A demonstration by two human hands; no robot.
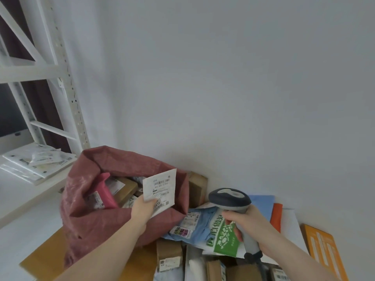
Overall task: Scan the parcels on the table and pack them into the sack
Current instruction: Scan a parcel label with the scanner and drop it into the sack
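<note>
Left hand (143, 207) pinching white parcel (160, 189) over open red sack (85, 216); right hand (246, 224) gripping grey scanner (230, 198) above table's parcels.

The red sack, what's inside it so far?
Inside the red sack lie a pink mailer and brown cardboard boxes with labels. The left hand holds a white labelled parcel over its mouth. Anything deeper is hidden.

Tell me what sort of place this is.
Probably a parcel sorting or dispatch room: labelled parcels heaped on a table, a barcode scanner in the right hand, a red sack of packages, and white metal shelving.
</note>
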